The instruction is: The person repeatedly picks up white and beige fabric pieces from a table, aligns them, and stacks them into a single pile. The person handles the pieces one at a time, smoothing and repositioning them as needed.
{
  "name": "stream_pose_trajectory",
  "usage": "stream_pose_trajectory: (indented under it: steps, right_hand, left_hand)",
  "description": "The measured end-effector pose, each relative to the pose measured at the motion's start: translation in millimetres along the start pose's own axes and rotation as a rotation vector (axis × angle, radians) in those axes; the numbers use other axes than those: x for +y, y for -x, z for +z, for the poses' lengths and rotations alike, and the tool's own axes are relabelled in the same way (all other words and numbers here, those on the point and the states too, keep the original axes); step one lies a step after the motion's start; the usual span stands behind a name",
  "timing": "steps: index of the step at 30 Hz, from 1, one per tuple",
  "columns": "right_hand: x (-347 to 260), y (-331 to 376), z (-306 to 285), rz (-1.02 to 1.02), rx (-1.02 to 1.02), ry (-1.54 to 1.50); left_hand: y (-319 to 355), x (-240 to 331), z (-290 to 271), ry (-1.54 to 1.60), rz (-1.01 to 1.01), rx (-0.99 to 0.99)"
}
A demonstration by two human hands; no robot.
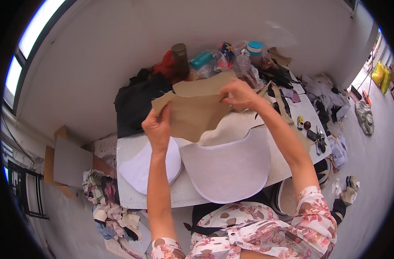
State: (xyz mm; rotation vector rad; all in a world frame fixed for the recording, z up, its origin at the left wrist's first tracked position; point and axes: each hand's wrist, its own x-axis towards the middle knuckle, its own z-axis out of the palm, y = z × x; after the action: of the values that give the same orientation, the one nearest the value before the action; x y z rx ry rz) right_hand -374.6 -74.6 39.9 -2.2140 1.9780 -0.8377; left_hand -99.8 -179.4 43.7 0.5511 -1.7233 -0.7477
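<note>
Grip: left hand [157,126], right hand [239,96] pinch tan fabric piece [192,113] | long axis left-right | point hangs down

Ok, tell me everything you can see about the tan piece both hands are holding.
The tan piece looks like a flat, matte sheet of fabric or thin leather, cut to a curved shape tapering to a point at the bottom. It seems to be two layers, one showing behind the top edge. It is held up above the table and the white panels. The left hand pinches its left edge, the right hand its upper right.
</note>
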Motion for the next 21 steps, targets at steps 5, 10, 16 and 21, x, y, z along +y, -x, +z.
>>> stream_pose_trajectory:
  steps: [5, 10, 16, 21]
  right_hand:
    - [-13, 57, -34, 0.297, 0.191, -0.677]
    - [-49, 106, -36, 0.229, 0.510, -0.944]
    - [-83, 157, -44, 0.392, 0.450, -1.002]
    - [-88, 190, -30, 0.501, 0.390, -0.991]
  left_hand:
    - [15, 7, -34, 0.283, -0.114, 0.063]
    - [36, 39, -41, 0.572, -0.364, 0.028]
    - [83, 51, -62, 0.788, -0.585, -0.051]
    - [123, 41, -54, 0.785, -0.729, -0.069]
